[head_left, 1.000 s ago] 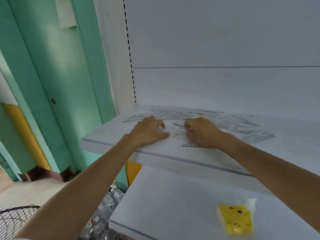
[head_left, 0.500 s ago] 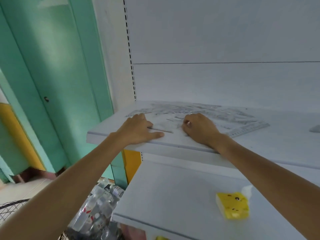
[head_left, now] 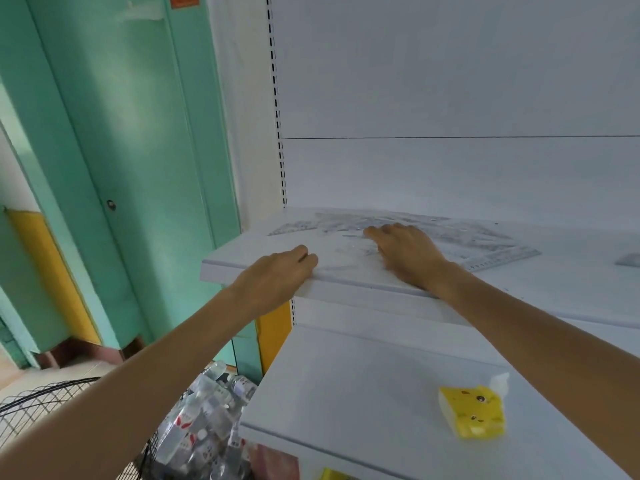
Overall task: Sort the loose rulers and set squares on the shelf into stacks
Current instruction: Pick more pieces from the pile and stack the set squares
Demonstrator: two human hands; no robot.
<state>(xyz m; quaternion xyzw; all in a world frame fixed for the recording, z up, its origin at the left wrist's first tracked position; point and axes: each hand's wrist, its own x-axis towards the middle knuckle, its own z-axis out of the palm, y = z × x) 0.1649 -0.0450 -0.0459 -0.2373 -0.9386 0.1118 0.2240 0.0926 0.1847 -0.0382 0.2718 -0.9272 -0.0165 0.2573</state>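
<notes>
Pinning the transparent plastic rulers and set squares (head_left: 453, 233) flat-fingered, the right hand (head_left: 408, 254) likely steadies them; the left hand (head_left: 277, 275) curls at the white shelf (head_left: 239, 265) edge, contents indeterminate.

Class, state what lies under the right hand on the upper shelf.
Clear rulers and set squares lie flat under the right hand; the pieces its palm covers are hidden.

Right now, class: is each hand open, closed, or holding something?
Left hand: fingers curled at the shelf edge; grip cannot be told.
Right hand: open, flat on the clear rulers.
</notes>
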